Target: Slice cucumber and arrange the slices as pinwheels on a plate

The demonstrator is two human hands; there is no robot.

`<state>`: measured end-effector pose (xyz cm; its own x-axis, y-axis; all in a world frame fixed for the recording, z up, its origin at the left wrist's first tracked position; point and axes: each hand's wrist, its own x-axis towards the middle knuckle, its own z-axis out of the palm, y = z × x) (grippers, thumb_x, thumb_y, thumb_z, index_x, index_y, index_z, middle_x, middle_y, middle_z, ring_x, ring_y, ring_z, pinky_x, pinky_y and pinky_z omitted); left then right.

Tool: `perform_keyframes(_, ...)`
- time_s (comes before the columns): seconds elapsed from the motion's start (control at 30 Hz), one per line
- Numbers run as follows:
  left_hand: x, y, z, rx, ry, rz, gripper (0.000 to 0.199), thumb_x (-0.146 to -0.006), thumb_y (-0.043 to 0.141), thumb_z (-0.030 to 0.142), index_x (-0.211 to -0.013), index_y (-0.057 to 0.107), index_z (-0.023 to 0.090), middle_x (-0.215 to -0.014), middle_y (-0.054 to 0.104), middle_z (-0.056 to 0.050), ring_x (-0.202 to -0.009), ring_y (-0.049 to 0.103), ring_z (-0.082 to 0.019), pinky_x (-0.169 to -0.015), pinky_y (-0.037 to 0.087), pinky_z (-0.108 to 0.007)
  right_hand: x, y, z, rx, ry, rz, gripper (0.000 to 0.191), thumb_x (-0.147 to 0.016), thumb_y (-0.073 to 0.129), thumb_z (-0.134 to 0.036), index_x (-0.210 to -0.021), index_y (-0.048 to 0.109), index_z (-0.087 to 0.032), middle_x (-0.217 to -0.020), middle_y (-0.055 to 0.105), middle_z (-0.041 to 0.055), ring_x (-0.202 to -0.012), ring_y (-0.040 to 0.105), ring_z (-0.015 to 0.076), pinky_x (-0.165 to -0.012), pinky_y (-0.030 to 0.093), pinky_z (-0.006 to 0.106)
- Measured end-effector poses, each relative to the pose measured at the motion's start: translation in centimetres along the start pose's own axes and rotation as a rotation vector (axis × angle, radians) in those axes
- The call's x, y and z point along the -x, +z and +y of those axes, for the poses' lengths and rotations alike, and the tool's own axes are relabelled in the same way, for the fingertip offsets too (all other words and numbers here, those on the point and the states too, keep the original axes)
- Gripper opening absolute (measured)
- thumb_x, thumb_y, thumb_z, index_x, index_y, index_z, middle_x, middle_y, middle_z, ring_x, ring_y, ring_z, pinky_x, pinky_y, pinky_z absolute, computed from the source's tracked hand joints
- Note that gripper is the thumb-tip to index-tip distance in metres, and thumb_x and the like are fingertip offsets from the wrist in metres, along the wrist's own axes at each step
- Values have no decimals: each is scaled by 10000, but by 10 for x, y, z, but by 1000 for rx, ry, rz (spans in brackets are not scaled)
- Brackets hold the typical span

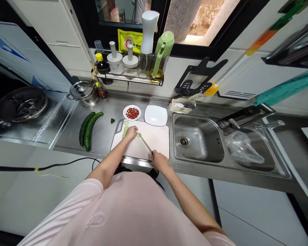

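Note:
My right hand (159, 161) is closed around the handle of a knife (145, 144), its blade slanting up and left across the white cutting board (156, 140). A pale green cucumber slice (139, 135) lies against the blade near its tip. Just left of it is my left hand (131, 132), fingers curled together; what they hold is hidden. Beside that hand, several cucumber slices (125, 129) form an overlapping row on the board's left part. Two whole cucumbers (89, 131) rest on the steel counter to the left, and a small dark green cut end (112, 120) sits nearer the board.
Behind the board stand a plate of chopped red pieces (132, 113) and a white square plate (156, 115). A sink (199, 136) is at right, a lidded pot (83, 93) at back left. Bottles and jars fill a wall rack (129, 78); a wok (20, 102) sits far left.

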<state>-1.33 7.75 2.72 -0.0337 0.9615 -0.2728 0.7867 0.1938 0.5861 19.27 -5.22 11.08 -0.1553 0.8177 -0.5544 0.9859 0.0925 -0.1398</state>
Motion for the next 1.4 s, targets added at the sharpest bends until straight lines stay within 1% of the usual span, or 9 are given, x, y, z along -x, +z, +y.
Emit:
perform_keyframes(0.27,0,0,1,10,-17,-4,175,-723,592,113,-878,626,186,-799,619,-17,-753,545,-132,-696,385,-229,12,9,9,-3,10,-20,294,-959,291,-350,-1068,497,-171,-931,662,119,-892,633,222,-727,401,294)
perform_keyframes(0.43,-1,1,0,5,-4,6,185,-718,582,103,-878,633,183,-805,623,-19,-753,546,-132,-705,385,-230,8,11,8,2,-4,3,305,-958,280,-355,-1063,500,-172,-926,664,117,-883,636,235,-716,406,302)
perform_keyframes(0.6,-1,1,-1,3,10,5,174,-713,587,102,-862,632,181,-805,629,-22,-745,546,-134,-702,384,-233,-1,5,2,0,-17,9,298,-956,289,-355,-1070,491,-168,-944,660,126,-890,633,237,-718,408,305)
perform_keyframes(0.8,-1,-1,1,-1,-16,-1,181,-715,599,119,-879,636,187,-835,637,-22,-772,553,-136,-715,386,-234,-4,-4,0,-7,-12,-19,323,-962,274,-369,-1098,489,-171,-984,649,137,-936,620,237,-752,405,309)
perform_keyframes(0.97,-2,-1,0,-5,-14,-5,167,-712,605,124,-864,637,186,-826,638,-19,-763,553,-133,-703,387,-230,-4,-3,1,6,-18,-13,293,-953,296,-347,-1081,492,-169,-965,654,132,-907,628,241,-731,411,313)
perform_keyframes(1.17,-3,1,-1,-4,-9,-4,153,-710,613,130,-853,635,179,-813,635,-21,-747,551,-132,-689,385,-229,-4,-4,0,-5,-12,-14,315,-953,284,-351,-1093,496,-165,-979,652,139,-922,623,242,-746,409,315)
perform_keyframes(1.4,-4,1,-1,-1,-8,-5,162,-709,610,125,-860,635,179,-816,638,-23,-745,553,-133,-691,387,-230,-5,-6,1,-5,-36,-5,312,-954,283,-355,-1077,499,-168,-957,658,132,-898,630,245,-717,414,309)
